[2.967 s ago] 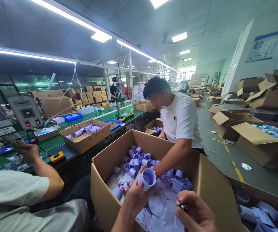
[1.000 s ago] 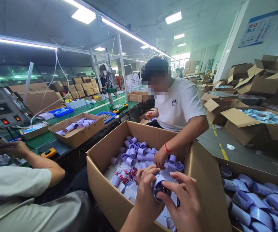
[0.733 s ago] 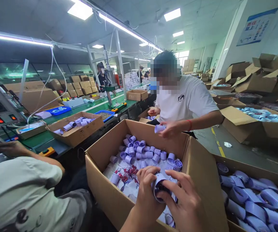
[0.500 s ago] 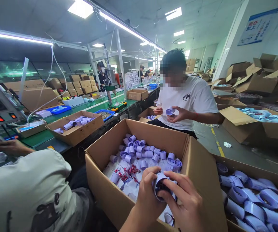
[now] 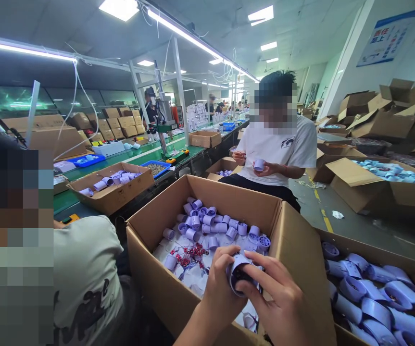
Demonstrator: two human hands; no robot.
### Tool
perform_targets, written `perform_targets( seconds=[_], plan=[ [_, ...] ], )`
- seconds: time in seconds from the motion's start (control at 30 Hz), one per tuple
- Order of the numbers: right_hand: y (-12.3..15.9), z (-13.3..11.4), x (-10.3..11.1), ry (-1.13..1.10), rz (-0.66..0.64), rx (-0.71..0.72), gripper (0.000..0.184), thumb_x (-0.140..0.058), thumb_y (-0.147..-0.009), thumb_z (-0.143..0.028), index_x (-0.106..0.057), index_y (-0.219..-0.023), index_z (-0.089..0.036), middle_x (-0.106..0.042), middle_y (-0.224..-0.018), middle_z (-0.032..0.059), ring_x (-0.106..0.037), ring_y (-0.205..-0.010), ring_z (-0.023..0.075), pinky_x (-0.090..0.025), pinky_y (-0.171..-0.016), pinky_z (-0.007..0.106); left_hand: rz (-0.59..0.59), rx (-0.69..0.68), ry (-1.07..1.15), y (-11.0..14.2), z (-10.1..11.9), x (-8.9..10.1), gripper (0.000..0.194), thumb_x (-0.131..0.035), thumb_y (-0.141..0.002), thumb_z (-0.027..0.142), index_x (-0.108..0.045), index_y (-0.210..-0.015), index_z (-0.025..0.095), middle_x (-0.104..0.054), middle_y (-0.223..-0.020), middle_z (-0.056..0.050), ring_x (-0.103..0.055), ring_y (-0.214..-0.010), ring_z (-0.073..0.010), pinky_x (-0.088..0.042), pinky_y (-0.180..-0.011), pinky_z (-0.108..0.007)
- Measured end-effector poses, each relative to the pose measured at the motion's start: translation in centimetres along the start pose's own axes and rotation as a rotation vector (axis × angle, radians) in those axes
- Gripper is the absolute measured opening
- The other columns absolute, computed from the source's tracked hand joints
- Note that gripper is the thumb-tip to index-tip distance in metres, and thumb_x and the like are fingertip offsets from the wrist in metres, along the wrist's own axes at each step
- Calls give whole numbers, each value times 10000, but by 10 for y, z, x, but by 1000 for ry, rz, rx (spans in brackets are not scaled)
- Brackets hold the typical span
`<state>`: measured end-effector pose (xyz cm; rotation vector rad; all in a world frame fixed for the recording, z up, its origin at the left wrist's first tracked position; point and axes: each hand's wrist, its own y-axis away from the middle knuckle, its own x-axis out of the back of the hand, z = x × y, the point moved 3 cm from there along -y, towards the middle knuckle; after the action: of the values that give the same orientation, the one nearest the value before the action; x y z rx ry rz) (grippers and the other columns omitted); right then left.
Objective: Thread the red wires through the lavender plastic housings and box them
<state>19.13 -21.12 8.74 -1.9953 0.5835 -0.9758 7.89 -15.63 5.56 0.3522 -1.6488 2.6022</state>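
Note:
Both hands are closed on one short lilac plastic cylinder (image 5: 234,275), held above the near side of a large cardboard box (image 5: 207,319). My left hand (image 5: 219,287) wraps round the cylinder's outer side. The fingers and thumb of my right hand (image 5: 277,295) are at its open end, which faces me; its inside looks dark, and any small part there is hidden. In the box below, several like cylinders (image 5: 195,222) lie toward the far side. A tangle of red-tipped wires (image 5: 193,253) rests on white sheets beside them.
At right stands another box full of lilac tubes (image 5: 376,312). Across from me a seated person (image 5: 277,149) handles a similar cylinder. A second person (image 5: 84,274) sits close on my left. A bench with a carton of cylinders (image 5: 115,199) and a press (image 5: 162,120) runs along the left.
My hands keep nearly the same hold on the cylinder. The person opposite has shifted right and lowered their cylinder. At left, the neighbouring person's head has come into view.

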Motion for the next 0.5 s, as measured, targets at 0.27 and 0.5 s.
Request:
perform_targets(
  seconds=[0.27,0.5],
  plan=[
    [5,1,-1,-100,31,-116,77,-627,-858,-199,-646,-873,-273,-715,-956,14,-686,-840,160,-550,-725,245,-2,-20,-7,-2,0,-1,453,-606,-756,82,-377,-1116,234,-618,-1059,-103,-614,-921,-200,-541,-783,-376],
    [9,18,-20,-539,-147,-722,277,-641,-730,-250,-645,-1007,-255,-718,-964,35,-689,-861,205,-569,-663,277,-15,-86,-59,-7,1,4,478,-608,-709,67,-404,-1108,234,-668,-1025,-81,-550,-1010,-221,-507,-845,-394]
  ],
)
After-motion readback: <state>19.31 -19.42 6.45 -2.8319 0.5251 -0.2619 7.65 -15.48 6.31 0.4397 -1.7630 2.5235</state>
